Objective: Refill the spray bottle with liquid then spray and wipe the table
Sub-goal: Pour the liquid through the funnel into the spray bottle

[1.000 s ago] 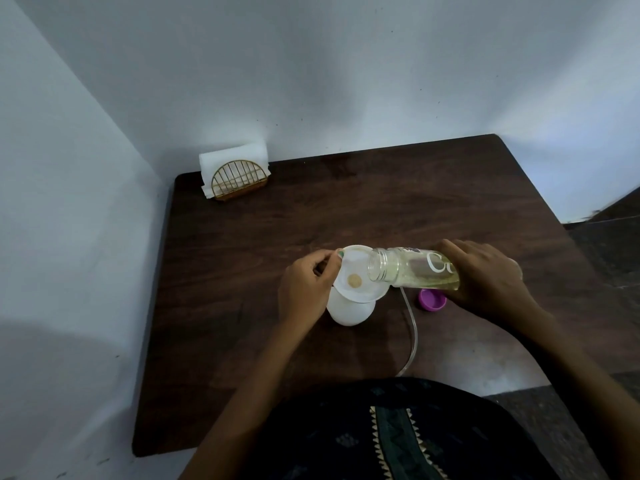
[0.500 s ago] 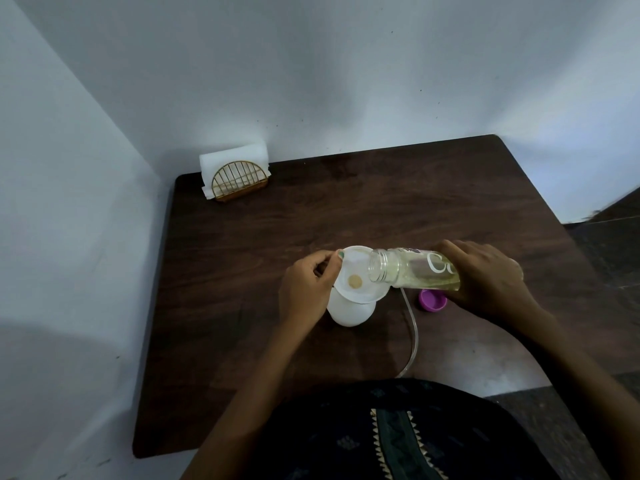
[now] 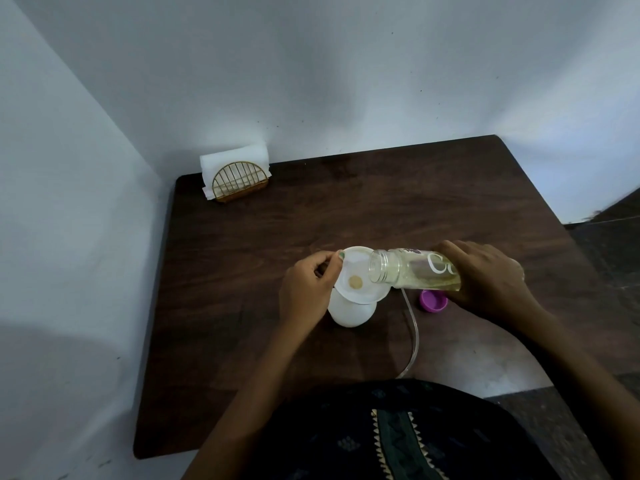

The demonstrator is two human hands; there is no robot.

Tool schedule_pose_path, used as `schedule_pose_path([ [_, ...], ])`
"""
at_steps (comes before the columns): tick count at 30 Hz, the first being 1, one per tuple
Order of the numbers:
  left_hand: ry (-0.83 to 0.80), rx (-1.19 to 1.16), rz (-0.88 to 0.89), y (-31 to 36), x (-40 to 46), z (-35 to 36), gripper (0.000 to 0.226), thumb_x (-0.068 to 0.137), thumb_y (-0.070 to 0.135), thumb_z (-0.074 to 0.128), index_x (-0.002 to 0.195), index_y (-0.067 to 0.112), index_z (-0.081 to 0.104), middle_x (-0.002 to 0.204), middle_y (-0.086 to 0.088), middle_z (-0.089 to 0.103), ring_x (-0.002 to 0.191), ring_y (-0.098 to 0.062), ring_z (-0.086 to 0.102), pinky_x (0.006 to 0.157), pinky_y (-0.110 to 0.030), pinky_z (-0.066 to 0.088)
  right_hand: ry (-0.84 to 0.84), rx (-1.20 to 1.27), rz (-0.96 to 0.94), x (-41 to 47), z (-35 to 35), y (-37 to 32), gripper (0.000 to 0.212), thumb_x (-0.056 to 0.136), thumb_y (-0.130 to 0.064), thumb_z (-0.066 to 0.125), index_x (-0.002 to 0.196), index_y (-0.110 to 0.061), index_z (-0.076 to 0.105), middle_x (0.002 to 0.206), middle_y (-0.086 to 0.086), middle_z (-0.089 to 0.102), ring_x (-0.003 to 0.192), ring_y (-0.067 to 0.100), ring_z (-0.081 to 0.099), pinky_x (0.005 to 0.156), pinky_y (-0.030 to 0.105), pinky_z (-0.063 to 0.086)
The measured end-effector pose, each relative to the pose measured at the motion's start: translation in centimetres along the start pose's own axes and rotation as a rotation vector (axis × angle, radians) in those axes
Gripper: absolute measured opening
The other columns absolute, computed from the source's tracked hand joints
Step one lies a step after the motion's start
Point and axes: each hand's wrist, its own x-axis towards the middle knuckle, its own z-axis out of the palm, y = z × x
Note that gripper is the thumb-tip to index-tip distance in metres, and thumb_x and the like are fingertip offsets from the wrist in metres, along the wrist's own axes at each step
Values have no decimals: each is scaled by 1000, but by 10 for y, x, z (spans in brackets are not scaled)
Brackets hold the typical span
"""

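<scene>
A white spray bottle stands in the middle of the dark wooden table with a white funnel in its neck. My left hand pinches the funnel's left rim. My right hand holds a clear refill bottle of yellowish liquid, tipped almost level, its open mouth over the funnel. A little liquid shows in the funnel's centre. The purple cap lies on the table under my right hand. A clear tube of the sprayer runs toward my body; its head is hidden.
A gold wire holder with white napkins stands at the table's far left corner against the wall. White walls close the left and far sides. The floor shows at the right.
</scene>
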Motion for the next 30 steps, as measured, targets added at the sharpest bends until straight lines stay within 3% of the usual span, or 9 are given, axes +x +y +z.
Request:
schedule_pose_path([
  [4,1,4,1,1,0,-1,22,93,37,54,96,25,72,73,1,69,67,-15,62,58,-37,48,9,-2,1,0,2,2,49,49,-21,92,87,-13,63,70,0,63,56,24,60,56,9,7],
  [10,1,12,-3,0,0,-1,22,93,37,54,93,25,73,71,1,68,64,-13,61,56,-35,45,32,-13,-19,1,4,3,49,48,-19,91,88,-13,63,71,1,64,58,25,61,53,12,8],
  [18,5,-4,-10,2,-1,-1,21,93,36,56,94,24,73,77,1,71,71,-15,65,64,-42,51,46,3,-31,1,10,7,47,54,-20,88,90,-14,60,73,1,62,61,27,61,57,24,25],
  [30,4,16,-6,1,-1,-2,21,93,37,55,93,26,73,73,4,69,68,-11,63,59,-35,48,73,-8,-53,1,11,8,49,50,-19,90,90,-13,62,72,2,64,59,26,61,57,24,26],
])
